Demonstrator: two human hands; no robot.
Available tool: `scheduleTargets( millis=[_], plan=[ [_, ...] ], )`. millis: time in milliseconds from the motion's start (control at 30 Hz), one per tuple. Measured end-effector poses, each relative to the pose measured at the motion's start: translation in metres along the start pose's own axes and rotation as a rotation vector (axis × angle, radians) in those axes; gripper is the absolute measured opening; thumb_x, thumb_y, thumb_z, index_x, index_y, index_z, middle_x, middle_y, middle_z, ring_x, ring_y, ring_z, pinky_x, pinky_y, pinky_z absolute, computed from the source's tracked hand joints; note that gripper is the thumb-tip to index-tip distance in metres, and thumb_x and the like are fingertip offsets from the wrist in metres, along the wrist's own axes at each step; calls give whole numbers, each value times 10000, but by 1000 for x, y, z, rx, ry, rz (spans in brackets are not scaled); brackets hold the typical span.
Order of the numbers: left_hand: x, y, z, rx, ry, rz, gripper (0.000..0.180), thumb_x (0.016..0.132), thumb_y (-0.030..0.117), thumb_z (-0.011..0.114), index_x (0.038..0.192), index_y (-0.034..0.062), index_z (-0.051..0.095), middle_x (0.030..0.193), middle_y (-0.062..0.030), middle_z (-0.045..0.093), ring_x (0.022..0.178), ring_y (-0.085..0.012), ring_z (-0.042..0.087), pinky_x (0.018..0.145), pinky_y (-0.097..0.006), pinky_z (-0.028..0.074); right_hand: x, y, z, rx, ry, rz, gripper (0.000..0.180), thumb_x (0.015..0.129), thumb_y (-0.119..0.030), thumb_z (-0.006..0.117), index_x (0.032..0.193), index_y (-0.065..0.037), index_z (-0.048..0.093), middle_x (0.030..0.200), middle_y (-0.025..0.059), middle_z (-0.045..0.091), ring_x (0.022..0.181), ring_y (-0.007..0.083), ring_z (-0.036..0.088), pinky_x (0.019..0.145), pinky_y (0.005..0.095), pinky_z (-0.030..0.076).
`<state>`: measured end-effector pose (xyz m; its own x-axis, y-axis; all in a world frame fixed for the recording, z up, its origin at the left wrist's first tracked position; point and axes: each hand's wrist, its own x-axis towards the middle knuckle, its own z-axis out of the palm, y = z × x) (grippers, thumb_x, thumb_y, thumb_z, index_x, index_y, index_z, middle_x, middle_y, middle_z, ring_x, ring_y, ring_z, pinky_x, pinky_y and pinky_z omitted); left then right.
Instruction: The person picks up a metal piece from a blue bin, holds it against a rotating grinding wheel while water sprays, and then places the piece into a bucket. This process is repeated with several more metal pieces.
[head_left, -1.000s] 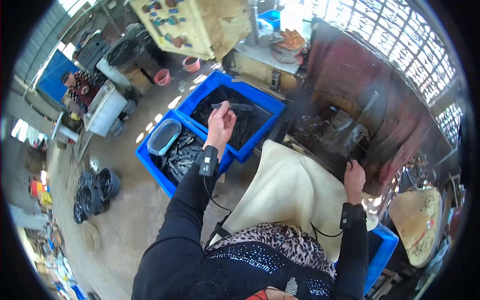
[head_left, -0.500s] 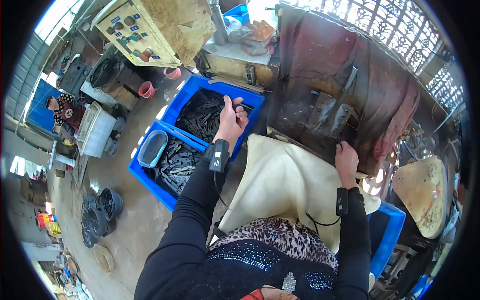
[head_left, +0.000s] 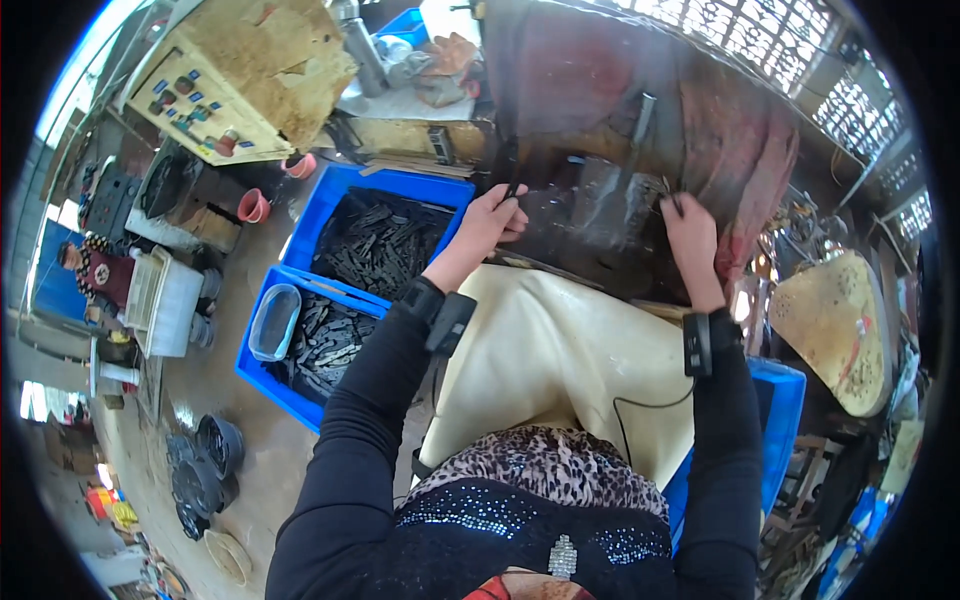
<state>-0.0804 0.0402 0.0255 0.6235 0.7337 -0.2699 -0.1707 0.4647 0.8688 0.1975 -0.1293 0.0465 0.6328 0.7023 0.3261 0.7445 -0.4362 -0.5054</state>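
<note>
My left hand [head_left: 487, 228] is closed on a thin dark strip [head_left: 514, 182], at the left front of a dark wet machine bed [head_left: 550, 225]. At the right side of the bed, my right hand [head_left: 692, 240] has its fingers curled in a pinch. A small dark bit shows at its fingertips, too small to name. Between the hands, a wet greyish plate [head_left: 605, 195] lies under a metal pipe [head_left: 643, 118], with blurred water around it. A stained reddish-brown cloth [head_left: 740, 150] drapes over the machine. A cream apron sheet [head_left: 560, 330] spreads below my hands.
Left of me stand two blue crates [head_left: 425, 183] of dark flat pieces [head_left: 370, 240]; a clear plastic tub [head_left: 275, 322] sits in the nearer one. A control cabinet [head_left: 220, 85] stands behind. Another blue crate [head_left: 785, 400] is at my right. A person [head_left: 105, 275] is far left.
My left hand has moved right, from above the dark pieces in the crate to the machine's left front. My right hand has moved slightly up along the bed. The view has turned right.
</note>
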Motion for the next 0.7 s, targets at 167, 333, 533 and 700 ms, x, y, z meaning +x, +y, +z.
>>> scheduleTargets(
  millis=[167,333,533,700],
  plan=[
    [33,-35,-7,1178,-45,591,215,934,239,574,1098,123,651,802,-136,669,778,-325,654,651,-415,523,62,-45,-19,25,143,-21,297,900,-360,604,1018,-94,667,921,209,677,912,413,636,768,480,498],
    [36,-41,7,1437,-53,685,234,936,273,569,1083,105,636,857,-175,676,808,-353,649,686,-423,523,103,-56,-17,-73,180,-40,359,910,-374,594,1116,-81,628,957,223,677,932,410,643,782,479,502],
    [19,-32,-12,1546,39,470,182,944,202,501,1005,70,611,820,-178,668,750,-371,651,628,-479,514,123,-100,6,-202,148,-111,442,947,-439,535,1183,-70,592,1112,237,639,994,416,624,839,486,493],
    [15,-49,-14,1296,8,786,453,792,77,554,1242,35,518,947,-206,662,846,-364,667,700,-463,545,134,-69,11,-83,15,-200,412,1000,-329,485,1245,-7,564,1224,230,586,1120,390,556,934,412,446]
  ],
)
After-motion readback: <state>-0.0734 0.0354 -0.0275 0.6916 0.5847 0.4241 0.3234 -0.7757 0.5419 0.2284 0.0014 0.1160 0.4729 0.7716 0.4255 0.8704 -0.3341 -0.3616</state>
